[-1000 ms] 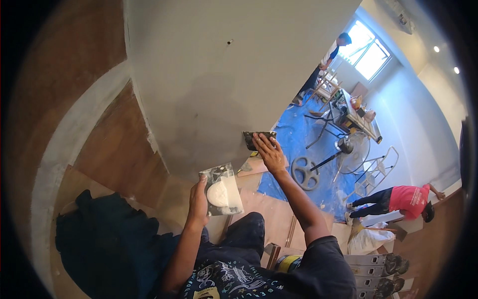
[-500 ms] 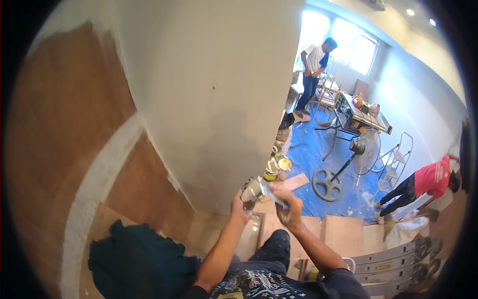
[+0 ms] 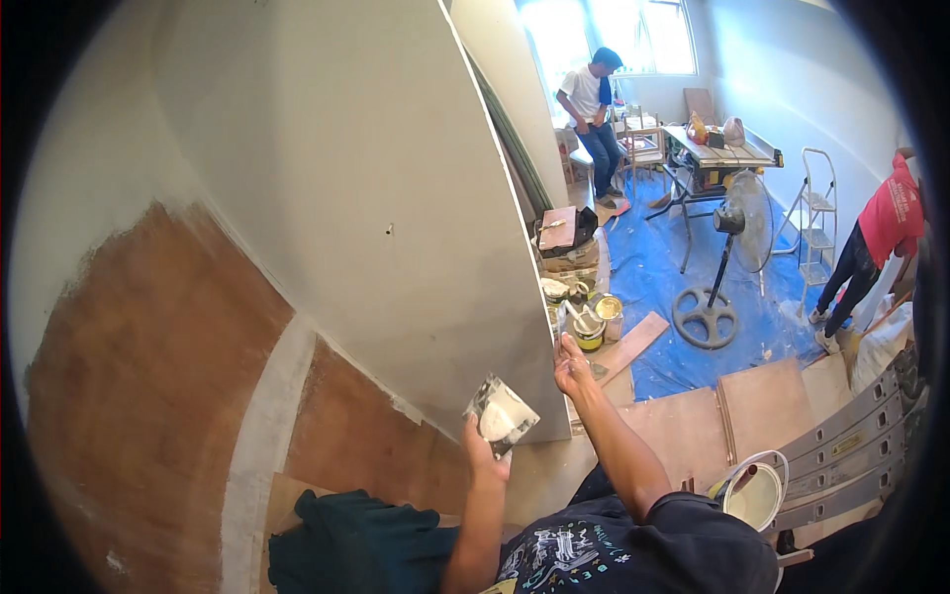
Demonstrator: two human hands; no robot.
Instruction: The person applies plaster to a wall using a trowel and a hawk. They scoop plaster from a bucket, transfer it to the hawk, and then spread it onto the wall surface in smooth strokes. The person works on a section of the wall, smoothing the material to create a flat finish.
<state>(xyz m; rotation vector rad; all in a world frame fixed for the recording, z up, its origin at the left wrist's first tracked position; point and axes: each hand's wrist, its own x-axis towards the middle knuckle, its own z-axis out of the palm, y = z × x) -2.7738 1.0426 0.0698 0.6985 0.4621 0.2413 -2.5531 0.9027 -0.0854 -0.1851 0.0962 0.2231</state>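
Hands have parted since half a second ago, when both met around the tool at the foot of the panel: now the left hand (image 3: 485, 457) alone is clenched around the flat metal plate loaded with white filler paste (image 3: 502, 414), lifted at about 6 o'clock in the view, just in front of the lower edge of the big white-coated wall panel (image 3: 396, 198). The right hand (image 3: 572, 368) has gone out toward 5 o'clock, to the panel's bottom corner; whether it grips a blade there I cannot tell, the fingers are too small to read. That split suggests paste has just been taken off the plate for the panel's edge. Farther off, at 3 o'clock, open paint tins (image 3: 591, 325) stand on the floor by a blue floor sheet (image 3: 683, 267), beyond them a pedestal fan (image 3: 737, 223), and two other people stand near the windows.
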